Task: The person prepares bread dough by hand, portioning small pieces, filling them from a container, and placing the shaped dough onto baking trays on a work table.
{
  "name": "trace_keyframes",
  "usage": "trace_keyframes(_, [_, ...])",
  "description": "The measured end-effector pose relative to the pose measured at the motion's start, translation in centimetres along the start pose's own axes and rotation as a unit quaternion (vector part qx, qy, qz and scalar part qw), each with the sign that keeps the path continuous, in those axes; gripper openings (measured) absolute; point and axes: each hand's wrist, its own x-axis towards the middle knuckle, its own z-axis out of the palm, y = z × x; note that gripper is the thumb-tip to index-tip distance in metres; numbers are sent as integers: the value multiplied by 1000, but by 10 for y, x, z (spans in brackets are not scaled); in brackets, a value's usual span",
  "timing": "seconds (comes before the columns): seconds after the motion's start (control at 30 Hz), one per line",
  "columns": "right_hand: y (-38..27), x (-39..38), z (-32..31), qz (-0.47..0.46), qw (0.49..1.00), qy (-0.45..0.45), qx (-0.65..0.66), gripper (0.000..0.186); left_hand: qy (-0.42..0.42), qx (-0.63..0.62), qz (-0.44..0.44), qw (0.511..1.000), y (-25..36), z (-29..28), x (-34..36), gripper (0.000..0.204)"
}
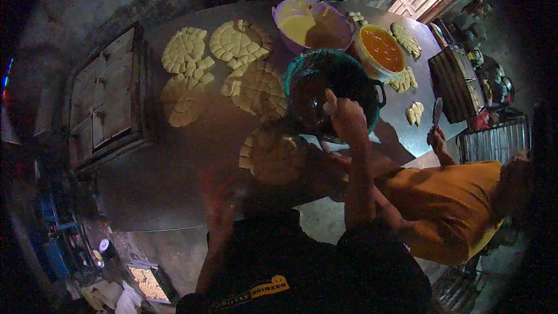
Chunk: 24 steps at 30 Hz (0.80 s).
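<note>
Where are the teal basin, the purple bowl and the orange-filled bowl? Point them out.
teal basin (296, 70), head view, on its left rim.
purple bowl (280, 10), head view, on its left rim.
orange-filled bowl (365, 58), head view, on its pale outer wall.

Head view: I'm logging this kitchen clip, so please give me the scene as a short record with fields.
setting: dim room, large metal table
right hand: right hand on the rim of a teal bowl
left hand: left hand low at the table's near edge, blurred; grip unclear
on table: scored dough rounds, purple bowl with pale batter, bowl of orange liquid
other person: orange shirt, hand holding a utensil
</note>
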Motion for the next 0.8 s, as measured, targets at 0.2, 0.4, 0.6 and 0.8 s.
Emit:
trace_keyframes(0.2, [25,42,34,203,944,-237,111,56,94,-168,-62,979,-47,-34,-12,64])
trace_keyframes(0.4, [24,43,42,174,953,-228,98,67,101,-103,-13,989,-74,-81,-12,58])
trace_keyframes(0.6, [5,54,20,232,910,-299,168,67,100,-154,-19,983,-86,-143,-9,53])
trace_keyframes(0.8, [-25,55,0,268,900,-264,220,68,136,-203,-124,962,-101,-214,-29,49])
